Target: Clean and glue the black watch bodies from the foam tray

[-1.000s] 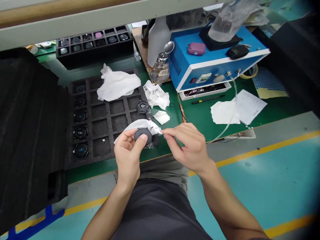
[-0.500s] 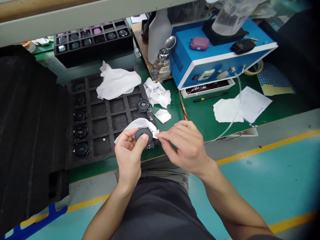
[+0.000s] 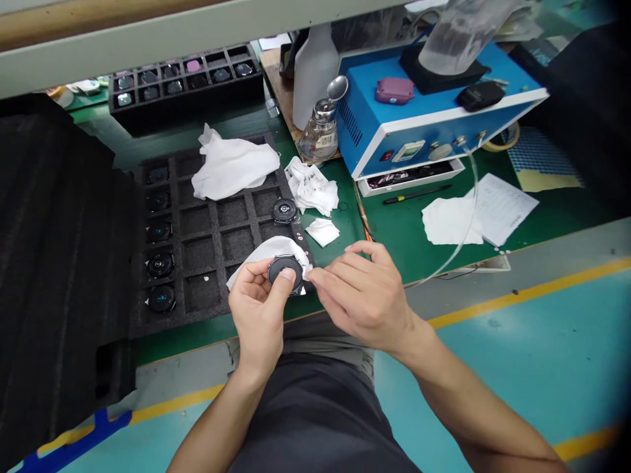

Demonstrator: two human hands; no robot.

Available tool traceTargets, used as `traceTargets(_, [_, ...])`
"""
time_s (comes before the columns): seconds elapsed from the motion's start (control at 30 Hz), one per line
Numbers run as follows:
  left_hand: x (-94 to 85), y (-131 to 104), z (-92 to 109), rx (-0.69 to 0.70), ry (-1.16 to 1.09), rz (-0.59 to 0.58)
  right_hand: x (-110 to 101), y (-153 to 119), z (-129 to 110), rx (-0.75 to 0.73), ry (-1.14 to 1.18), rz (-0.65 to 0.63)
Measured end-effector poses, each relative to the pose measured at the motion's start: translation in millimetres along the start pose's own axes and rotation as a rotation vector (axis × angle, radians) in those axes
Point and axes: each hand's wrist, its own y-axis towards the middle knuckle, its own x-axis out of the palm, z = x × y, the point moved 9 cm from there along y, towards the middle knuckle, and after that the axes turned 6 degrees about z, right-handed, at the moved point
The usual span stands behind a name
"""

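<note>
My left hand [image 3: 256,315] grips a round black watch case [image 3: 286,263] without a strap, its thumb lying across the dark face. Beside the case's right edge, my right hand [image 3: 367,292] pinches the end of a white cloth [image 3: 266,248]. The rest of that cloth spreads behind the watch, over the corner of a black foam tray [image 3: 197,316]. Several round watch cases [image 3: 161,299] fill the tray's left column. Another watch case [image 3: 284,210], back side up, lies at its right edge. A larger white cloth [image 3: 236,164] covers the far compartments.
Crumpled white wipes [image 3: 313,188] lie right of the tray. Behind them stand a glass dispenser bottle [image 3: 318,141] and a blue machine [image 3: 374,141] with a clear hose [image 3: 461,240]. A second foam tray [image 3: 187,105] of watches sits at the back. Black sheeting [image 3: 59,276] hangs left.
Both hands still hold the watch case and cloth at nearly the same spot. My right fingers have shifted slightly along the case's edge; the whole view has moved a little.
</note>
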Motion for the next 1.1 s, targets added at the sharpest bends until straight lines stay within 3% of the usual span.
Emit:
traceTargets(0.4, [-1.7, 1.1, 0.0, 0.003, 0.011, -0.004, -1.3, 6.7, 0.7, 0.031, -0.116, 0.058])
traceTargets(0.7, [-4.3, 1.6, -2.0, 0.006, 0.004, 0.025, 7.0, 3.4, 1.1, -0.042, -0.011, -0.074])
traceTargets(1.1, [-7.0, 1.6, -4.4, -0.041, -0.018, 0.027, 2.1, -0.7, 8.8, -0.016, -0.005, -0.040])
